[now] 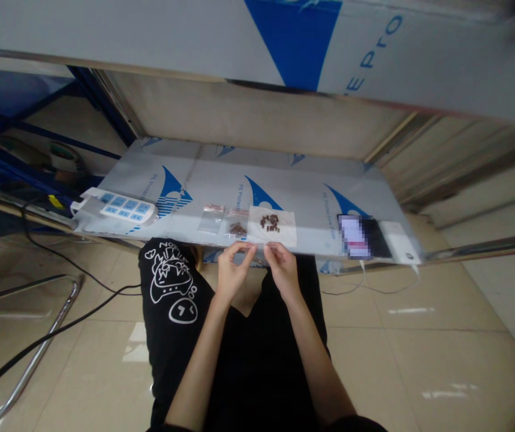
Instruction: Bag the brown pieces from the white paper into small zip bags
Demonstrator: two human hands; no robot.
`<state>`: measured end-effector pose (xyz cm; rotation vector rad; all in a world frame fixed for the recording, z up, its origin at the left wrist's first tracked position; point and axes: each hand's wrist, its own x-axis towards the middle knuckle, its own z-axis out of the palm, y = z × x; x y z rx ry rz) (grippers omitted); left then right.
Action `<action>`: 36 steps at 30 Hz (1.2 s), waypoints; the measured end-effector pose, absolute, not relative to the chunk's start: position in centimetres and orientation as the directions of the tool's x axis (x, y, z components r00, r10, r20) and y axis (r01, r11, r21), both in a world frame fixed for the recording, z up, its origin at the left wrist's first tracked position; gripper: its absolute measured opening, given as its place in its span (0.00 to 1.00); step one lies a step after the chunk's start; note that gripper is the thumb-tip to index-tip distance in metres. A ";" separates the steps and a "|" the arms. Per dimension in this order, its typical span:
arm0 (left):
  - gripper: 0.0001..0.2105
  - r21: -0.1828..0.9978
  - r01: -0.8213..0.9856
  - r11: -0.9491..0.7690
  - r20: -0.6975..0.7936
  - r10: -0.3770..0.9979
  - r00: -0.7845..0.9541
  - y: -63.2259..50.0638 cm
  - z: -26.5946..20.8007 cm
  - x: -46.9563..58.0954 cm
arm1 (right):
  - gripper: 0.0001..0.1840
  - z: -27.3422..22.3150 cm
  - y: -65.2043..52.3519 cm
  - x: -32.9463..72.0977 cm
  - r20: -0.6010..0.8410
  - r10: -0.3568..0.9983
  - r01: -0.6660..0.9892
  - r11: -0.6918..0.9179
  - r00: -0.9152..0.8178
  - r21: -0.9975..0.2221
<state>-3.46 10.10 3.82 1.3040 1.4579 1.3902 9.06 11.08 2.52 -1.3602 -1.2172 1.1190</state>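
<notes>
My left hand (234,264) and my right hand (282,264) come close together at the shelf's front edge. Thumb and fingers are pinched on each, and whatever they hold is too small or too clear to make out. Just beyond my right hand, a white sheet (288,222) carries several small dark brown pieces (270,222). To its left lies a clear zip bag (238,215) with brown pieces inside. Further left is another flat clear zip bag (211,219), in which I see no contents.
A white power strip (129,207) sits at the left of the film-covered shelf (212,171). At right lie a phone (355,236) and a white device (403,240), with cables hanging off the front edge. A metal-framed chair (66,312) stands on the left.
</notes>
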 end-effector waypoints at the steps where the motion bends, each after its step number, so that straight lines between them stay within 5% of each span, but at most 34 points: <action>1: 0.08 0.979 0.181 -0.090 0.131 0.965 -0.227 10.1 3.8 -3.5 | 0.15 2.5 11.1 9.1 -0.034 0.996 0.116 -0.043 0.077 -0.992; 15: 0.10 0.983 0.074 -0.170 0.172 0.985 -0.020 9.7 7.8 -3.4 | 0.11 7.0 10.3 9.5 0.016 1.000 -0.062 0.016 -0.002 -0.998; 23: 0.09 0.977 0.079 -0.196 0.203 0.975 -0.094 8.9 10.8 -2.3 | 0.15 10.2 9.6 9.3 0.074 0.995 -0.130 0.082 0.067 -0.988; 30: 0.11 0.981 0.087 -0.176 0.180 0.983 -0.046 8.4 12.4 -2.7 | 0.15 12.6 8.9 8.9 0.018 1.000 -0.276 0.013 -0.017 -0.961; 36: 0.13 0.986 0.116 -0.124 0.132 0.989 -0.066 8.0 12.2 -2.6 | 0.16 13.3 8.1 9.8 0.036 0.995 -0.230 0.014 -0.092 -0.973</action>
